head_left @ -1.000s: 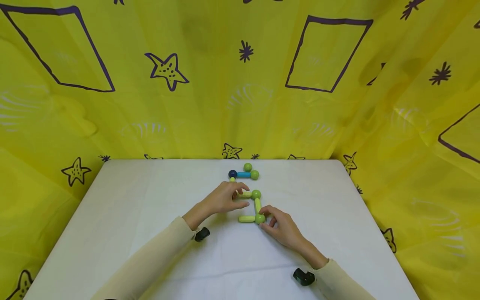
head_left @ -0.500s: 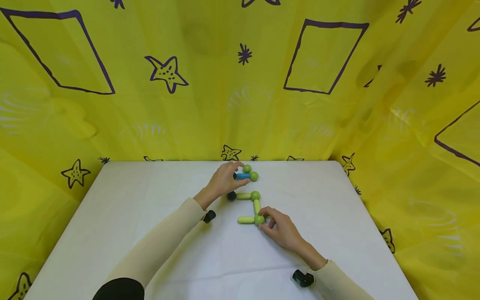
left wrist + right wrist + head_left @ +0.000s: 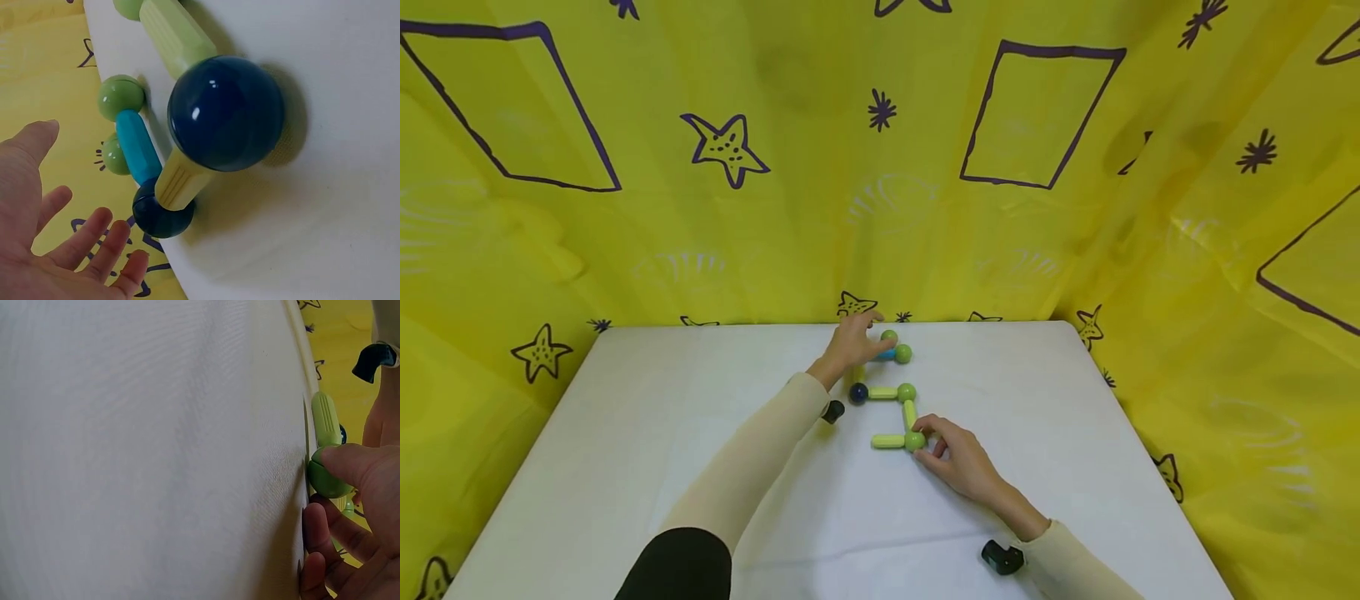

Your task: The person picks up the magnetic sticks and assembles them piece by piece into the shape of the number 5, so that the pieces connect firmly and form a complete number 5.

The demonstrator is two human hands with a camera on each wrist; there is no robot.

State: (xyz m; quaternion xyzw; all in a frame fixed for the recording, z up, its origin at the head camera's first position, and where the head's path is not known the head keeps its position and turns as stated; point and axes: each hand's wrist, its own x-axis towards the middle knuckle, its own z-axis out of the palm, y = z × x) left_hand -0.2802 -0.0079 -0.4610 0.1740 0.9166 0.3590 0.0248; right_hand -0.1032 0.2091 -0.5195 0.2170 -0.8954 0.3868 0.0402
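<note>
A zigzag of pale green rods and balls lies on the white table. My right hand [image 3: 966, 462] pinches its nearest green ball [image 3: 328, 480] between thumb and forefinger; a pale green rod [image 3: 887, 442] points left from that ball. Toward the back edge, my left hand [image 3: 850, 342] hovers with fingers spread and holds nothing. Close to its fingertips are a loose green ball [image 3: 889, 336] and a blue rod [image 3: 139, 147] tipped with another green ball [image 3: 904, 354]. One dark blue ball [image 3: 858, 393] joins the zigzag; a second dark blue ball [image 3: 159, 215] is hidden by the left hand in the head view.
The white table [image 3: 1037, 375] ends at a yellow patterned curtain [image 3: 820, 225] just behind the far pieces. Black wrist devices [image 3: 1002, 557] are worn below both hands. A dark round shape [image 3: 681, 562] covers part of the left sleeve.
My left hand has moved from over the zigzag's middle rod to the far green balls, uncovering the middle dark blue ball. The right hand stays on its green ball.
</note>
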